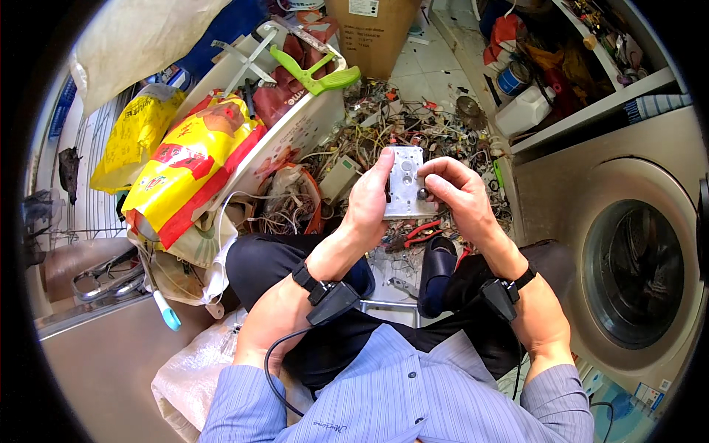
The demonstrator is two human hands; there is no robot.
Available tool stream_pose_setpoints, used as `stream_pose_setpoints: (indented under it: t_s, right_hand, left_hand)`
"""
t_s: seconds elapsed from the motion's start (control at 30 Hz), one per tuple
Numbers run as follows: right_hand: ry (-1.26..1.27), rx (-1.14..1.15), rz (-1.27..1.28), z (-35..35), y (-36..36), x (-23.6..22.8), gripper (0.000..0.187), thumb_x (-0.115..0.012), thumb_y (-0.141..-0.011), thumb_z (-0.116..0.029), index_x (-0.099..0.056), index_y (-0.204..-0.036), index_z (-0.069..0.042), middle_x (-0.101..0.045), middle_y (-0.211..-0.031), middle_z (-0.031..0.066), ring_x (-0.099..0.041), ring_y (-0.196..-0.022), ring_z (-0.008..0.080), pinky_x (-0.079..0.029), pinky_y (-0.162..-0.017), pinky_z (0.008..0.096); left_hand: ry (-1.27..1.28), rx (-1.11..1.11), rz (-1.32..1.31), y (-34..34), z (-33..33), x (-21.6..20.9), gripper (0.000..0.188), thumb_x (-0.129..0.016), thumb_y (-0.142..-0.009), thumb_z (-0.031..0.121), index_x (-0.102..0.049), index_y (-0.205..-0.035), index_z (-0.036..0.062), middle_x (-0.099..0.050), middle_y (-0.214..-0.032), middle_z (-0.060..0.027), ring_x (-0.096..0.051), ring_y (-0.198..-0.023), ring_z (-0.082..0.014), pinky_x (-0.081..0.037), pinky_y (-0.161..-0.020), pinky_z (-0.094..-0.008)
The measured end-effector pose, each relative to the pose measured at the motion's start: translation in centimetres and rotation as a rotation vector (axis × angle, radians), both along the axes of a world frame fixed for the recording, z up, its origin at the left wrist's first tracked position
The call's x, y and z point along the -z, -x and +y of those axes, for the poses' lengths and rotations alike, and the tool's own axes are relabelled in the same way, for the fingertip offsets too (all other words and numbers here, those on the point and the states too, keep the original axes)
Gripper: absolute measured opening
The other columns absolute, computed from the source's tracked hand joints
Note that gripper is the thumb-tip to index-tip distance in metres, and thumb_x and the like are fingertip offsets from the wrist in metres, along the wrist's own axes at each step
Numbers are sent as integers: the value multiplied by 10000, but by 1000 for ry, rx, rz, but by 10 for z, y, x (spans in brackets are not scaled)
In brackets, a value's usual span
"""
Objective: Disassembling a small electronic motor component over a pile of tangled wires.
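A flat rectangular silver metal plate (405, 177) with round recesses and small holes is held up in front of me. My left hand (368, 193) is closed around its left edge, with the thumb along the upper corner. Curled at the plate's right side, my right hand (459, 193) has its thumb and forefinger by a small dark round piece (423, 193). Whether that piece is fixed to the plate cannot be made out. Below the plate, red-handled pliers (422, 235) lie near my dark slipper (439, 269).
Loose wires and small scrap parts (369, 133) cover the floor ahead. An orange basket of cables (292, 203) stands left of them. Further left are a white bin (295, 122) and yellow-red bags (192, 159). A washing machine (565, 177) flanks my right; a cardboard box (373, 37) stands behind.
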State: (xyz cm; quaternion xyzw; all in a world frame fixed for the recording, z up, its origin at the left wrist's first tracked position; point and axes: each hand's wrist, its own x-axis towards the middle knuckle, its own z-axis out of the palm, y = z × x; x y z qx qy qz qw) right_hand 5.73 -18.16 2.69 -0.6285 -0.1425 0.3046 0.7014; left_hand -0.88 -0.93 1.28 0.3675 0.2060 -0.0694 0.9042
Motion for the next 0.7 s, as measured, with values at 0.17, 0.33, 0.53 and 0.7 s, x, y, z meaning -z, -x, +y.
stream_pose_setpoints:
  t_s: [0.17, 0.33, 0.53, 0.7]
  right_hand:
    - [7, -19, -53, -3, -1, 2, 185, -657, -1000, -201, -699, -1073, -36, -660, -880, -23, -565, -764, 43, -463, -669, 225]
    - [21, -46, -122, -5, -3, 7, 182, -656, -1000, -206, -710, -1021, -32, -658, -873, -24, -560, -750, 44, -457, -667, 227]
    - [54, -78, -178, -5, -4, 5, 194, -656, -999, -198, -716, -946, -21, -623, -848, -22, -548, -717, 54, -442, -651, 233]
    - [71, -81, -221, -4, -2, 2, 208, -655, -997, -194, -713, -919, -10, -610, -868, -8, -553, -720, 63, -443, -649, 238]
  left_hand:
    - [15, -3, 3, 0, 1, 4, 511, -412, -1088, 491, -627, -1264, 61, -724, -1068, -78, -719, -908, -205, -605, -795, -369]
    - [17, 1, 6, -1, 1, 7, 500, -419, -1087, 490, -631, -1250, 68, -725, -1067, -76, -719, -908, -201, -606, -791, -368]
    - [-5, -12, 5, -1, 0, 5, 501, -424, -1076, 519, -642, -1221, 92, -726, -1015, -63, -720, -814, -192, -604, -619, -369]
    - [-15, 7, 7, -1, 1, 6, 509, -412, -1076, 530, -643, -1208, 96, -725, -978, -60, -716, -759, -191, -592, -558, -368]
